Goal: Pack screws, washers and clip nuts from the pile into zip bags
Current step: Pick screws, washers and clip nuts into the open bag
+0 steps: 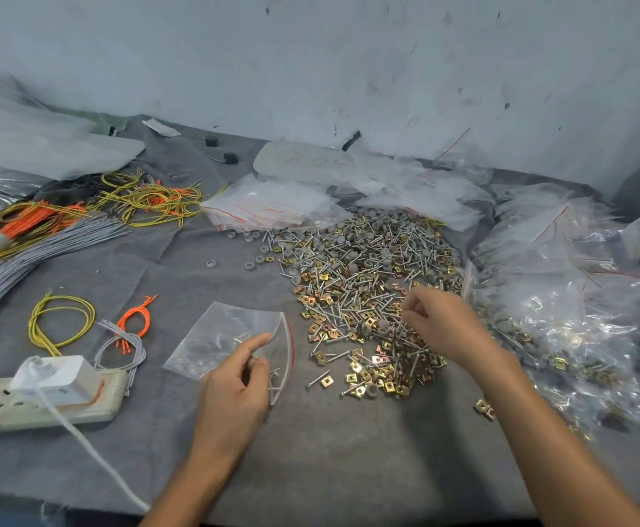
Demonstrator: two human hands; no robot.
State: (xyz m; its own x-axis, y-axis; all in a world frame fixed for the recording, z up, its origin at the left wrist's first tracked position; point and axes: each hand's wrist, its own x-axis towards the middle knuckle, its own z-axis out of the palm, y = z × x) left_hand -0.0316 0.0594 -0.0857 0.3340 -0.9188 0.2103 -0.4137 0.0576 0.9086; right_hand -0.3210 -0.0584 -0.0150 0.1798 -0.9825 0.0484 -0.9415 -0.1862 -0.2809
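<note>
While the right hand (444,325) works at the lower right edge of the pile (364,271) of screws, washers and clip nuts, the left hand (234,389) pinches the near lip of an empty-looking zip bag (215,336) at lower centre, thumb on top and fingers curled beneath.

Right fingertips are drawn together, pointing down into the hardware; what they pinch, if anything, I cannot tell.

Key relation: the bag's mouth, marked by its red strip (291,342), is bowed open and faces right, toward the pile. The bag body trails off to the upper left. The mouth sits left of and slightly below the right hand, with bare grey cloth (311,450) between.

Judgement: the carry runs leftward across that gap, and the right hand is the nearer to the parts.
</note>
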